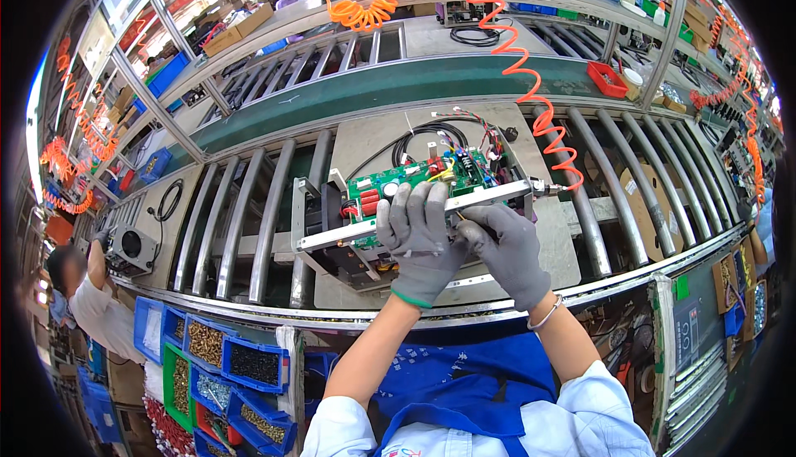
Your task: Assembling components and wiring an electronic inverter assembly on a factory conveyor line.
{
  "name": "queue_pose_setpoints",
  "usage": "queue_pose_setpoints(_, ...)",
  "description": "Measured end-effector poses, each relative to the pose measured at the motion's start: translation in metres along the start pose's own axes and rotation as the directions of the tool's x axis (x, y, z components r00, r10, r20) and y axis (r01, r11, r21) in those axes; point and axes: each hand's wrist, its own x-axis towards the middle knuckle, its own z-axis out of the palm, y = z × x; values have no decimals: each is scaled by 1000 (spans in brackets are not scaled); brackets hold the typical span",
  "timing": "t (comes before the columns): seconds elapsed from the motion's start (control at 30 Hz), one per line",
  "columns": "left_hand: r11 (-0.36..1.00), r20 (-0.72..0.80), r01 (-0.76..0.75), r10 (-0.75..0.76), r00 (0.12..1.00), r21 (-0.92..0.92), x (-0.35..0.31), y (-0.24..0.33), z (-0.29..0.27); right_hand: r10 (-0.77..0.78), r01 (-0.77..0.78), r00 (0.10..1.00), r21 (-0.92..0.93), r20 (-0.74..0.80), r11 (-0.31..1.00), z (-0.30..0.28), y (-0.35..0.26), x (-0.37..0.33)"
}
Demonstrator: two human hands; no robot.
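Observation:
An open metal chassis (348,231) stands on a pale board on the roller line, with a green circuit board (408,177), red parts and bundled wires inside. My left hand (421,241), in a grey glove, lies across the chassis's near top bar with fingers stretched toward the circuit board. Just right of it my right hand (507,250), also gloved, is closed with thumb and fingers pinched at the same bar. What those fingertips hold is too small to name. The hands meet near the bar's middle, and part of the bar is hidden beneath them.
An orange coiled air hose (526,71) hangs down to a fitting beside the chassis's right end. Metal rollers (269,221) run on both sides. Blue bins (254,366) of screws stand at lower left. A co-worker (104,308) handles a metal unit (134,250) at far left.

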Motion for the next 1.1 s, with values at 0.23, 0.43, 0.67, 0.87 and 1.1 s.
queue_pose_setpoints(0.23,991,-109,-30,44,993,130,0,-4,15,-8,6,998,-26,-56,1000,6,-3,-2)
queue_pose_setpoints(0.43,998,-141,-39,45,989,43,2,-6,14,27,-32,999,-124,-38,992,11,-9,-3)
queue_pose_setpoints(0.67,999,-102,-17,21,995,43,3,-2,9,53,-62,996,-131,-74,989,10,-13,-3)
queue_pose_setpoints(0.87,999,-72,-2,5,997,40,2,-5,10,45,-53,998,-181,-53,982,15,-14,-4)
queue_pose_setpoints(1.1,999,-95,-19,22,995,30,1,-7,13,36,-44,995,-92,-91,995,18,-10,-6)
